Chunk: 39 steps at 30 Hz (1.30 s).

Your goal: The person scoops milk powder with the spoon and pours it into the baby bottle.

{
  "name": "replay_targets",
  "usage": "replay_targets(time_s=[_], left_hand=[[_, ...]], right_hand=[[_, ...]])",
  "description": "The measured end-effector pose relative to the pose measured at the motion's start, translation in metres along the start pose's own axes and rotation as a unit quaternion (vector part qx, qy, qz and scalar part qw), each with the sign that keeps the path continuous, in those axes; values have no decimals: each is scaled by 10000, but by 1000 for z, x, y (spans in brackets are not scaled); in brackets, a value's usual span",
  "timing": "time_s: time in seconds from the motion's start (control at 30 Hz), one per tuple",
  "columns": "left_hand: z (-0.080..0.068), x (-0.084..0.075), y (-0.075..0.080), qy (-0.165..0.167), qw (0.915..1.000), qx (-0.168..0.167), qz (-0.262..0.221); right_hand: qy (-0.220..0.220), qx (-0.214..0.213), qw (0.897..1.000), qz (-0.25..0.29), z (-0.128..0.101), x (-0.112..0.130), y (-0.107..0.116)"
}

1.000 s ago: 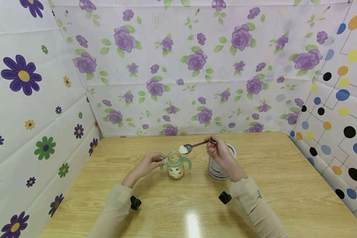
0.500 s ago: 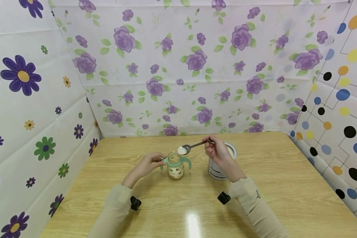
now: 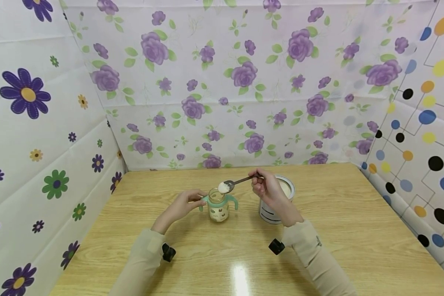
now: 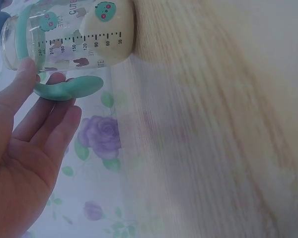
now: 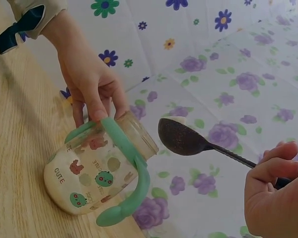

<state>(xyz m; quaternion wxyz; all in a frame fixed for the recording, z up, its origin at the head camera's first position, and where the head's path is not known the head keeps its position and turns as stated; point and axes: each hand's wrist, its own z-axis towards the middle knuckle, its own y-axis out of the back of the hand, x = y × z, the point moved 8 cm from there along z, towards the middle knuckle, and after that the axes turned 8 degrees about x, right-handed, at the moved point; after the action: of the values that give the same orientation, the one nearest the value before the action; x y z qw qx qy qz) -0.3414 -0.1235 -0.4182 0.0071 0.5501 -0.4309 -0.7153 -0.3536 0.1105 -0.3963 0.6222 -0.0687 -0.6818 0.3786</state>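
A clear baby bottle (image 3: 219, 213) with a mint-green collar and two handles stands uncapped on the table. My left hand (image 3: 186, 204) holds it by its left handle (image 4: 69, 88), thumb against the collar. Pale cream contents (image 4: 111, 37) fill its lower part, near the 60 and 90 marks. My right hand (image 3: 270, 192) grips a dark spoon (image 3: 240, 181) by the end of its handle. White powder (image 3: 223, 188) is heaped in the spoon's bowl (image 5: 181, 138), which is over the right side of the bottle's mouth (image 3: 216, 192).
An open can (image 3: 269, 213) of pale powder stands right of the bottle, partly behind my right hand and forearm. The wooden table (image 3: 207, 263) meets a flowered cloth wall (image 3: 222, 123) at the back. Patterned cloth also stands along both sides.
My right hand has moved left with the loaded spoon, bringing its bowl from right of the bottle to over the mouth. The left hand and bottle have stayed in place.
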Motion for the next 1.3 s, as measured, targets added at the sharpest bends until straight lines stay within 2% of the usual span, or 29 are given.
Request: replay_targets(time_s=[0.3, 0.57, 0.67, 0.97, 1.17, 1.3], left_hand=[[0, 0, 1, 113, 9999, 12, -14], [10, 33, -3, 111, 9999, -113, 40], [12, 38, -3, 76, 9999, -119, 28], [10, 39, -3, 132, 9999, -62, -56], [11, 40, -3, 209, 9997, -77, -55], [12, 40, -2, 122, 9998, -130, 27]], right_hand=[[-4, 43, 10000, -49, 2, -3, -1], [-45, 163, 9998, -48, 2, -5, -5], [-53, 191, 9998, -49, 3, -5, -6], [-61, 417, 9991, -62, 2, -8, -10], [-75, 572, 9979, -297, 3, -9, -14], [-79, 554, 9972, -499, 4, -8, -16]])
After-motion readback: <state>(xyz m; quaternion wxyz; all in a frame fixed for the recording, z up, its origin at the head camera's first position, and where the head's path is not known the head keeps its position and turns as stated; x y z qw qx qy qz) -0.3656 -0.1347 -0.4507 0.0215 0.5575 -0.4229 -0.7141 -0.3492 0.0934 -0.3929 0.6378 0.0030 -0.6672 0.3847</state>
